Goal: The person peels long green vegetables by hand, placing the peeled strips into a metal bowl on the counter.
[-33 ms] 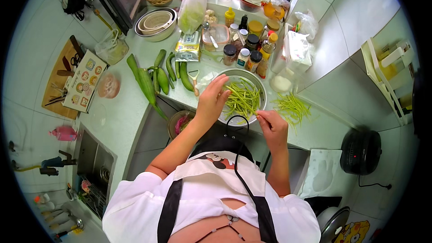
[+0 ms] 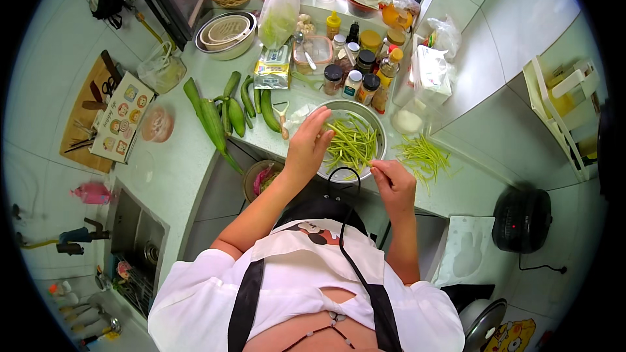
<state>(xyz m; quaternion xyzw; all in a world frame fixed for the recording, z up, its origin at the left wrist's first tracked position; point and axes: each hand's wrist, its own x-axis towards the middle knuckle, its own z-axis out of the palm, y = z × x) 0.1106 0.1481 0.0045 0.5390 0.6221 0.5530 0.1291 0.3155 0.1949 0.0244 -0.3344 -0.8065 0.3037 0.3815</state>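
Nearest you, your right hand (image 2: 393, 182) sits at the near right rim of the metal bowl (image 2: 375, 124), fingers pinched on the end of one thin green stem (image 2: 370, 164). Just beyond and to the left, your left hand (image 2: 308, 146) reaches over the bowl's left rim, fingers curled down into the green stems (image 2: 351, 140); whether it actually grips any, you cannot tell. Those stems lie in the bowl with their long axes running mostly away from you, tilted a little to the right, so they sit between your two hands, with the left already on them. Right of the bowl, a loose heap of paler stems (image 2: 422, 155) rests on the counter (image 2: 189, 176). Farther off to the left lie cucumbers (image 2: 236, 116), and behind the bowl stands a cluster of seasoning jars (image 2: 355, 78).
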